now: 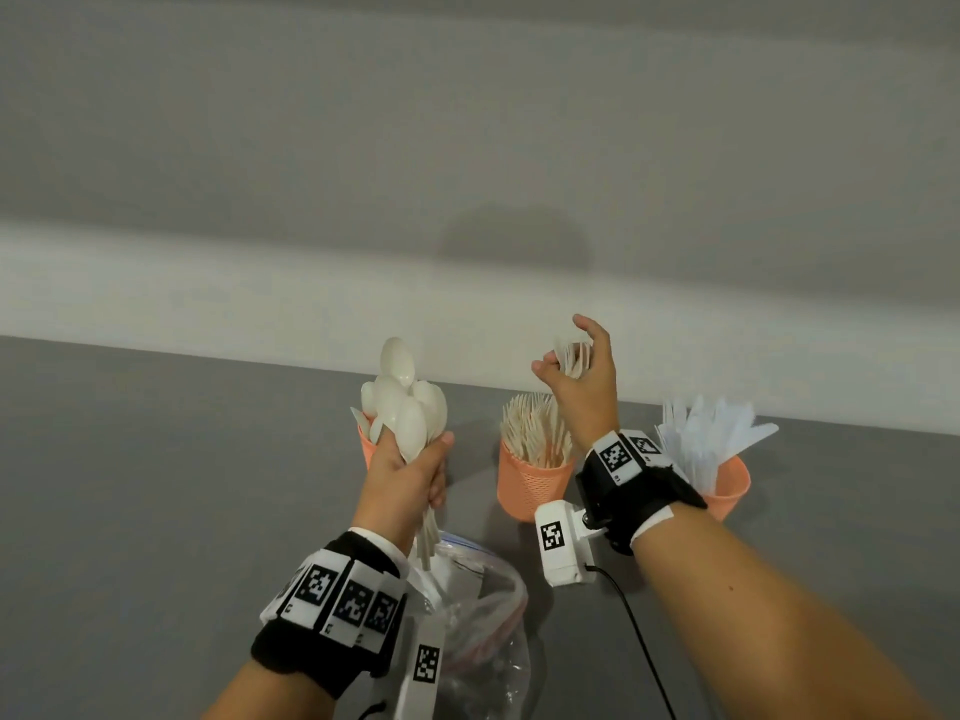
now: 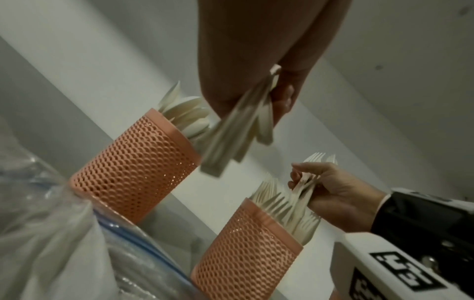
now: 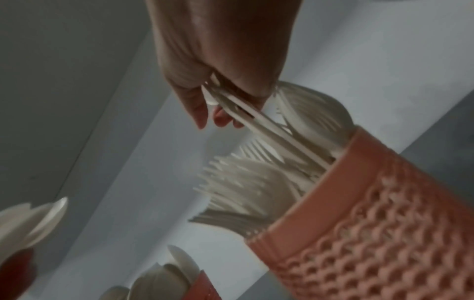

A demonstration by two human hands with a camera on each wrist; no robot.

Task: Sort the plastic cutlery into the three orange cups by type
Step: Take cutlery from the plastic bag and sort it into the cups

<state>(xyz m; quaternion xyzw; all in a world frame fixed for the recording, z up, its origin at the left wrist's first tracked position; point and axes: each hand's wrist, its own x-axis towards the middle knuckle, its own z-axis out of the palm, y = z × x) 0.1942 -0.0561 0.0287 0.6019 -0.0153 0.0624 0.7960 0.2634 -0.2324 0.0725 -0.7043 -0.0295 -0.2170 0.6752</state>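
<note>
My left hand (image 1: 410,467) grips a bunch of white plastic spoons (image 1: 405,402) by their handles, bowls up, in front of the left orange cup (image 1: 367,445), which holds more spoons. In the left wrist view the spoon handles (image 2: 238,130) hang from that hand (image 2: 259,85) beside this cup (image 2: 133,168). My right hand (image 1: 574,368) pinches a few white forks (image 1: 571,356) above the middle orange cup (image 1: 530,485), which is full of forks. The right wrist view shows the held forks (image 3: 256,121) slanting toward the fork cup (image 3: 372,223). The right orange cup (image 1: 730,485) holds white knives (image 1: 711,433).
A clear zip bag (image 1: 467,615) with a few pieces of cutlery lies on the grey table (image 1: 156,485) just below my left hand. A pale wall (image 1: 467,174) runs close behind the three cups. A black cable (image 1: 639,636) trails from my right wrist camera.
</note>
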